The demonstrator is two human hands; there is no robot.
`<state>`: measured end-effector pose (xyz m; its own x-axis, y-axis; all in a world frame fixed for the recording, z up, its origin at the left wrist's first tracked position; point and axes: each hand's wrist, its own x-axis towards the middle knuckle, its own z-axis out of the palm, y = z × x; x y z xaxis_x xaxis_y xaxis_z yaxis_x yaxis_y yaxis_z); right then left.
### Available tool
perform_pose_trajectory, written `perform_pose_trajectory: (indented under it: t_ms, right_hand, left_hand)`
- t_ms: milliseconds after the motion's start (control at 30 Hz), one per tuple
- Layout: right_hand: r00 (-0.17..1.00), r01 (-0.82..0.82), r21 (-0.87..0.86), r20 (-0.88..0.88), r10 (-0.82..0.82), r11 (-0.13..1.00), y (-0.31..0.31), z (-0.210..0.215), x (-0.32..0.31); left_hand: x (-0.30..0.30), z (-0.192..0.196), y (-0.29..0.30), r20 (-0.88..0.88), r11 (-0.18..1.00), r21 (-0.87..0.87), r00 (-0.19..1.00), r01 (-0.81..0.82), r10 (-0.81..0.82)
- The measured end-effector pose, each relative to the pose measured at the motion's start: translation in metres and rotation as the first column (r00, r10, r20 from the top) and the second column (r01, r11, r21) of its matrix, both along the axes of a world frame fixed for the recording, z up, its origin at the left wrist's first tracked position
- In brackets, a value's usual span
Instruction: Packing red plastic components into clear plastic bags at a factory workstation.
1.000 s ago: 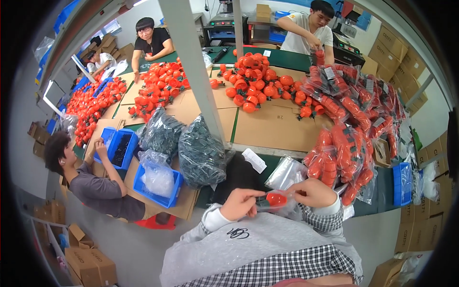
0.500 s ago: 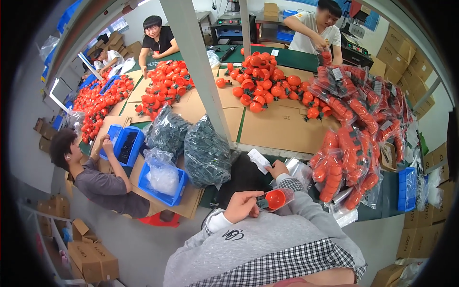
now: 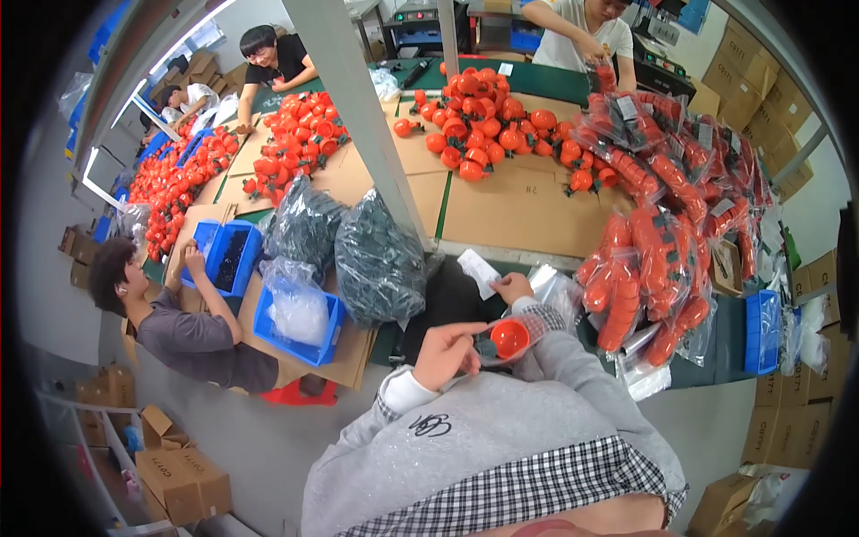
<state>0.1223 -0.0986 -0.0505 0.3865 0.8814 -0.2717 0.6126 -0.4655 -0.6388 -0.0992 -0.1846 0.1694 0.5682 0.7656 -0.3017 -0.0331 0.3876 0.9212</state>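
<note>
clear bags of orange pieces (image 3: 667, 224) heaped right | dark bags (image 3: 376, 259) centre | brown cartons (image 3: 179, 479) lower left

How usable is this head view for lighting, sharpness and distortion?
Head view: even bright indoor light, no hard shadows; strong fisheye bending at the pillar and table edges, black corners; left hand and orange piece fairly sharp; glare on clear bags.

One head-worn fisheye looks steeply down, near the worktable (image 3: 501, 215), edges probably bent.
</note>
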Motion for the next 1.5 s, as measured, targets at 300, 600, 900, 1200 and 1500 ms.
perform_pose_trajectory:
  t_ms: [300, 600, 900, 1200, 1500]
  right_hand:
    - [0.989, 0.014, -0.005, -0.150, -0.015, 1.000, -0.014, 0.011, 0.018]
    - [0.978, 0.029, -0.113, -0.202, -0.052, 0.993, -0.009, 0.006, 0.017]
    - [0.976, 0.157, 0.177, -0.176, -0.125, 0.972, -0.006, -0.021, 0.020]
    - [0.858, 0.293, 0.667, -0.500, 0.120, 0.685, -0.064, 0.216, 0.074]
    - [0.779, -0.626, 0.456, 0.402, 0.482, 0.632, -0.111, 0.302, 0.032]
  left_hand:
    - [0.008, 0.003, 0.005, -0.020, 0.999, -0.039, 1.000, -0.025, 0.024]
    - [0.012, 0.003, 0.006, 0.019, 1.000, -0.008, 1.000, -0.010, 0.010]
    - [0.017, 0.003, 0.015, -0.015, 1.000, -0.024, 1.000, 0.008, -0.008]
    - [0.021, 0.003, 0.030, -0.039, 0.999, -0.033, 0.998, -0.041, 0.040]
    - [0.037, 0.007, 0.034, -0.075, 1.000, -0.012, 0.997, 0.023, -0.024]
